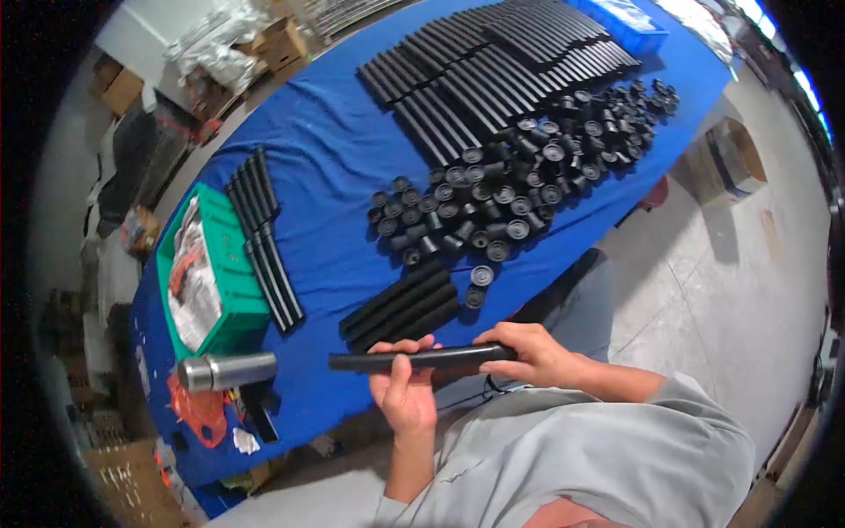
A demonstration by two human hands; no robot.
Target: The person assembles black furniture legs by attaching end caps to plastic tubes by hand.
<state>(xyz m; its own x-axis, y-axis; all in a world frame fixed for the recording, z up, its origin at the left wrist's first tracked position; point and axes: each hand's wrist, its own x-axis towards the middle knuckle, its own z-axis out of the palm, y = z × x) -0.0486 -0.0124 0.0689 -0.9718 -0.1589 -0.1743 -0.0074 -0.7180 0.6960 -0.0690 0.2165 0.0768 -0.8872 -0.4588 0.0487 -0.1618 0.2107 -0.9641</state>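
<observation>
You hold one black tube [422,359] in both hands, low in the middle of the frame, just off the near edge of the blue table [326,150]. Your left hand [405,392] is wrapped around its middle, with the fingers shut tight on it. Your right hand [528,352] is shut around the tube's right end. That hand hides the end, so I can't tell if a cap is on it.

Just above the tube lie a small bunch of tubes [400,304] and two loose caps [481,275]. A big heap of caps [519,176] sits in the middle. Long rows of tubes [493,70] fill the top.

A few longer tubes [264,233] lie by the green box [231,264] at the left. Those may be the finished ones. I think you are near the start, with lots of tubes and caps left to do.
</observation>
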